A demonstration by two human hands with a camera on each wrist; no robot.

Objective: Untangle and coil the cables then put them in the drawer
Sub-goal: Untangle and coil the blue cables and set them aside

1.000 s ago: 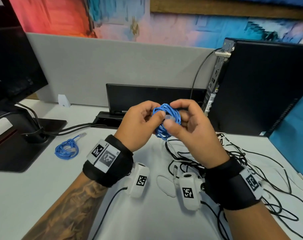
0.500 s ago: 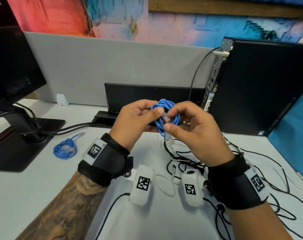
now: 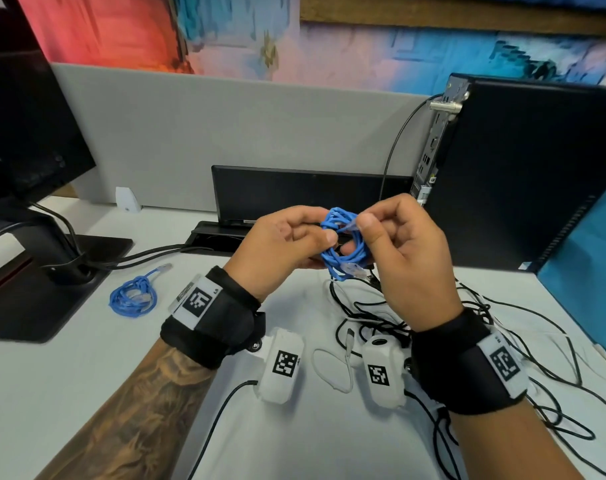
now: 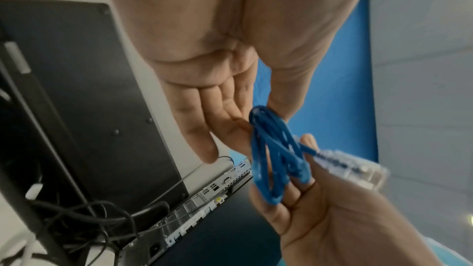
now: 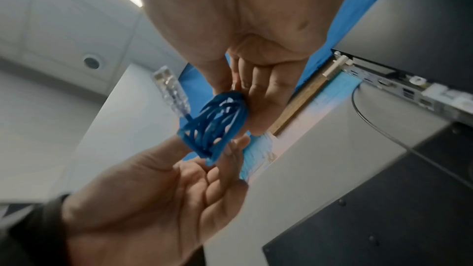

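Blue coil: a small blue cable coil [image 3: 343, 249] is held up in the air above the worktop [image 3: 87, 368], in front of the black computer box [image 3: 523, 174].
Left hand: the left hand [image 3: 280, 251] pinches the left side of the blue coil with its thumb and fingers curled on it.
Right hand: the right hand [image 3: 408, 258] grips the right side of the same coil, with the thumb on top and the fingers curled around the loops.
Clear plug: one clear plug [image 4: 350, 166] at the end of the blue cable sticks out past the coil, near the right hand's thumb. A second clear plug shows at the bottom of the coil in the head view.
Second blue coil: another blue cable coil [image 3: 133, 297] lies flat on the worktop, well to the left of the computer box, just beside the black monitor stand [image 3: 52, 282]. Its plug end pokes out toward the back.
Black cables: a messy pile of thin black cables [image 3: 502, 341] lies on the worktop below the computer box, under and beside the right wrist.
White cable: a thin white cable [image 3: 332, 372] makes a loop on the worktop between the two wrists.
Grey wall: a grey divider wall [image 3: 225, 133] stands behind the worktop, to the left of the computer box.
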